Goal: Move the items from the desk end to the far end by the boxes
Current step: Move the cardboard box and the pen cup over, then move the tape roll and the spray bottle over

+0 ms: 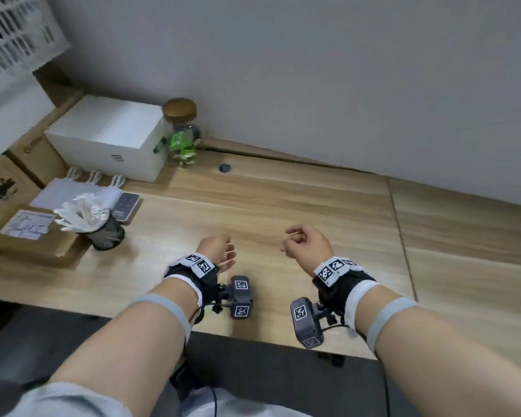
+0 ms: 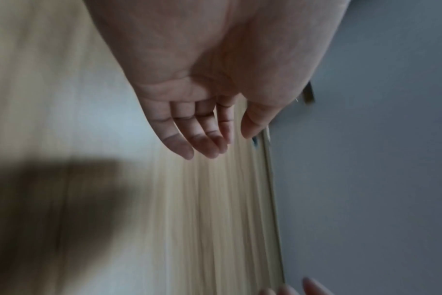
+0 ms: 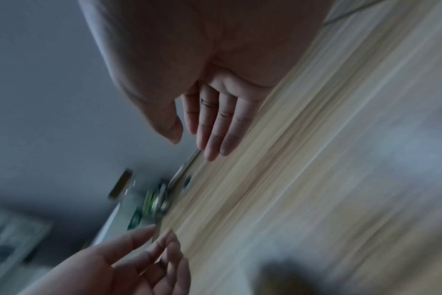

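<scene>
Hovering above pale wood-grain bench [image 1: 283,206]: left hand [image 1: 220,254] and right hand [image 1: 306,245], fingers loosely curled, holding nothing. Cork-lidded glass jar [image 1: 182,136], dark remote control [image 1: 126,206], black cup of white utensils [image 1: 103,228] beside white cardboard box [image 1: 109,136]. Judged between carries; next calls for turning toward any remaining items, none in view.

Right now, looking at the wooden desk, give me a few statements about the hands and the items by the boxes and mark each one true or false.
1. The left hand holds nothing. True.
2. The glass jar with the brown cork lid lies tipped on its side. False: it stands upright beside the white cardboard box.
3. The right hand grips the dark remote control. False: that hand is empty, and the remote lies flat near the black mesh cup of white plastic cutlery.
4. Both hands hover over bare wooden desk. True.
</scene>
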### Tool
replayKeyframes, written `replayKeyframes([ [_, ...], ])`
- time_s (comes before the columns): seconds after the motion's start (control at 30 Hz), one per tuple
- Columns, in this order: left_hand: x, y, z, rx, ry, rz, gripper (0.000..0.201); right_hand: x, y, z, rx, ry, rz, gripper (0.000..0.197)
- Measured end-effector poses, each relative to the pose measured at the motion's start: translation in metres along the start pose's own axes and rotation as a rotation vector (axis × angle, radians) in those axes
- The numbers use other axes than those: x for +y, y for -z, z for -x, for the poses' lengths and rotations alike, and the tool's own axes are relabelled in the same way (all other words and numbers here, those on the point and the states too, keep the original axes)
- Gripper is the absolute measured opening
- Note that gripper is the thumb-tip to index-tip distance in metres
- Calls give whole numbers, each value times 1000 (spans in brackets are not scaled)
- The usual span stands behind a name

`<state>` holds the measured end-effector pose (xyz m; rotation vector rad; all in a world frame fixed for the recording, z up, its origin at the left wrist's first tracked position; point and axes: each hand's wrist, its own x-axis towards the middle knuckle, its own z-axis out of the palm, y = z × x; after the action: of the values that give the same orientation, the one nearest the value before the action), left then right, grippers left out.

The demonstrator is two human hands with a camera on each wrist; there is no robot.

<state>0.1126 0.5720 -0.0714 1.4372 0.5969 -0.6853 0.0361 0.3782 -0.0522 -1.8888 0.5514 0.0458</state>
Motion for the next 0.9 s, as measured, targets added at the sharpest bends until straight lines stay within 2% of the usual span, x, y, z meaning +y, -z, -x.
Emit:
replayKeyframes([
  [0.17, -38, -205, 68, -284, -60, -175, 11, 65, 184, 71, 252, -64, -124, 14],
  [0.33, -81, -364, 152, -541, -96, -307, 11, 120, 342, 146, 509, -128, -204, 10],
  [0.47, -114, -463, 207, -657, -141, -421, 5, 164, 429, 200, 681, -166, -314, 8],
  [0.6, -149, -555, 237, -753, -146, -506, 7, 215, 498, 237, 815, -256, -440, 14],
  [0.77, -206, -674, 249, -856, -65, -522, 4, 279, 584, 258, 867, -384, -455, 10],
  [0.9, -247, -781, 244, -899, 5, -528, 6, 323, 674, 257, 877, -467, -399, 13],
])
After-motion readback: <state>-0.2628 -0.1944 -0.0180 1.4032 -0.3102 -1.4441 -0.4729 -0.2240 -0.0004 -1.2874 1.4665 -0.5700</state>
